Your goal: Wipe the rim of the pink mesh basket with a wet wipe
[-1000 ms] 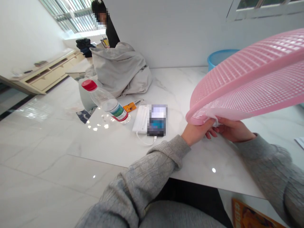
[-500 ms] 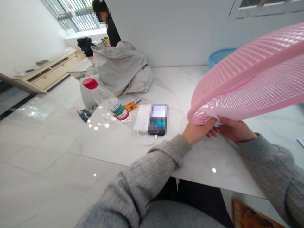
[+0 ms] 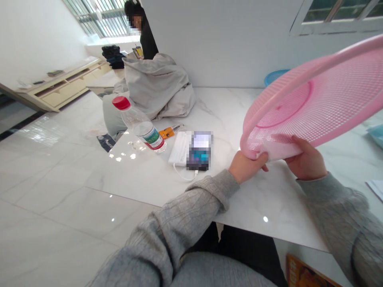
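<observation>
A large pink mesh basket (image 3: 317, 103) is held tilted above the white marble table (image 3: 227, 191), its open inside turned toward me. My left hand (image 3: 247, 165) grips the basket's near rim from below. Just to its right, my right hand (image 3: 306, 161) holds the same rim, pressing a white cloth or wipe (image 3: 278, 149) against the edge. Both sleeves are grey knit.
A clear bottle with a red cap (image 3: 139, 125), a white power bank (image 3: 179, 148) with a phone (image 3: 200, 151) and cable, and an orange item (image 3: 166, 132) lie on the table. A grey garment heap (image 3: 157, 85) and a blue basin (image 3: 275, 75) sit farther back. Another person (image 3: 143, 30) is at the far end.
The basket has tipped so that its inside and flat bottom now show. My right hand has shifted up onto the rim with the white cloth under its fingers.
</observation>
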Demonstrator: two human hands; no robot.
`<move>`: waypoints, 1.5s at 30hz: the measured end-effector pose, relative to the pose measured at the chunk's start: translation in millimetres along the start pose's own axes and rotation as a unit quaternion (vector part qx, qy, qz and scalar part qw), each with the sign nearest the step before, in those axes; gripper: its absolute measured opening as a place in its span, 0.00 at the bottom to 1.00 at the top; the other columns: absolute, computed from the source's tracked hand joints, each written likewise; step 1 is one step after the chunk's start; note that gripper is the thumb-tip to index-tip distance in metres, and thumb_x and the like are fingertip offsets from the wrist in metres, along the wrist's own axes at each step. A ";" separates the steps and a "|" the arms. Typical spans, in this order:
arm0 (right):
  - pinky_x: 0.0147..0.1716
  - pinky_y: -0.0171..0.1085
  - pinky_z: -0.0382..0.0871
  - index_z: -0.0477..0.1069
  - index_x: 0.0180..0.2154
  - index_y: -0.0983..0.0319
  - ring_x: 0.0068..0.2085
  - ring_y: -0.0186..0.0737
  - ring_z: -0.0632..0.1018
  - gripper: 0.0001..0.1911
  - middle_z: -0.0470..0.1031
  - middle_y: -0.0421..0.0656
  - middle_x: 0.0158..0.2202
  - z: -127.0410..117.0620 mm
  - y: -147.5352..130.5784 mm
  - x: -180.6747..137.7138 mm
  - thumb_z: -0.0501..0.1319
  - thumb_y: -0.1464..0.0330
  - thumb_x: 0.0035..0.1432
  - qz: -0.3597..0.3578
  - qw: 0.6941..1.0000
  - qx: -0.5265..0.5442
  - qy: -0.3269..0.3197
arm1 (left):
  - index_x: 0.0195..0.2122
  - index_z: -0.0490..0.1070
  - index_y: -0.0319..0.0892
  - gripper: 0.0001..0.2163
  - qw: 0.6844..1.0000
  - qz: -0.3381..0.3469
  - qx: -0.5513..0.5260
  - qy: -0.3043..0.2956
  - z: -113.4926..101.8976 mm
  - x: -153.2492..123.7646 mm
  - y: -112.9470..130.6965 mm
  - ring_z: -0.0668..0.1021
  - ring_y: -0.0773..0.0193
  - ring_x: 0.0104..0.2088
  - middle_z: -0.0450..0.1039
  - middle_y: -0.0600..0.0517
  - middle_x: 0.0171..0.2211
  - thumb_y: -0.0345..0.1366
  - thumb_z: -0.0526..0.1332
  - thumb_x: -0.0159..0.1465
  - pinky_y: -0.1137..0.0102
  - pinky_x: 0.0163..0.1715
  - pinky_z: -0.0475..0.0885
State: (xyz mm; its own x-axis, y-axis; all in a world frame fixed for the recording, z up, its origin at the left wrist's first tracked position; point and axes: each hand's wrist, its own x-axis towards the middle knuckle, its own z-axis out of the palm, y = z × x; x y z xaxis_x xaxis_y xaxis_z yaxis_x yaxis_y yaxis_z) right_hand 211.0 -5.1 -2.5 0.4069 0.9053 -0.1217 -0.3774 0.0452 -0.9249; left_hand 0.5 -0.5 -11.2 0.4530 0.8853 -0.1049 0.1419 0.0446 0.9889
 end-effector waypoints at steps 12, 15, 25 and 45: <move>0.55 0.47 0.95 0.91 0.54 0.52 0.61 0.53 0.91 0.16 0.92 0.45 0.62 -7.7 7.6 9.6 0.79 0.56 0.67 -0.026 0.998 0.014 -0.055 | 0.53 0.79 0.42 0.28 0.974 0.058 -0.212 0.054 -0.5 9.5 -2.2 0.90 0.57 0.43 0.88 0.44 0.49 0.49 0.88 0.61 0.58 0.52 0.87; 0.55 0.45 0.94 0.90 0.54 0.52 0.61 0.53 0.91 0.17 0.92 0.46 0.62 -11.9 12.3 14.3 0.81 0.56 0.66 -0.030 0.998 0.014 -0.060 | 0.64 0.70 0.47 0.42 0.944 0.040 -0.324 0.039 0.8 9.4 -3.5 0.92 0.54 0.46 0.87 0.44 0.56 0.41 0.91 0.55 0.54 0.55 0.88; 0.58 0.47 0.93 0.91 0.54 0.48 0.65 0.51 0.89 0.17 0.91 0.41 0.63 -7.2 14.2 8.4 0.82 0.53 0.66 -0.007 0.996 0.006 -0.087 | 0.45 0.84 0.38 0.29 0.935 0.009 -0.354 -0.017 6.9 12.8 -11.2 0.90 0.55 0.46 0.89 0.44 0.44 0.44 0.93 0.49 0.48 0.62 0.87; 0.60 0.57 0.91 0.88 0.53 0.47 0.65 0.58 0.88 0.16 0.91 0.43 0.62 -4.1 9.3 6.7 0.80 0.53 0.67 -0.020 0.997 -0.012 -0.077 | 0.49 0.80 0.43 0.27 0.973 0.096 -0.193 0.087 1.2 10.2 -4.8 0.88 0.57 0.44 0.89 0.45 0.48 0.46 0.90 0.57 0.60 0.50 0.86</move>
State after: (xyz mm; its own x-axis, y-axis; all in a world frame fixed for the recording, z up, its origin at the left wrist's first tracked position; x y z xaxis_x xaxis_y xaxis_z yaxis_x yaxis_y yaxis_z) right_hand 213.7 -0.3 -13.4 0.2870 0.9575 -0.0298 -0.3436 0.0739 -0.9362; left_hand 5.5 7.7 -17.1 0.2778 0.9580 0.0711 -0.2872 0.0122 0.9578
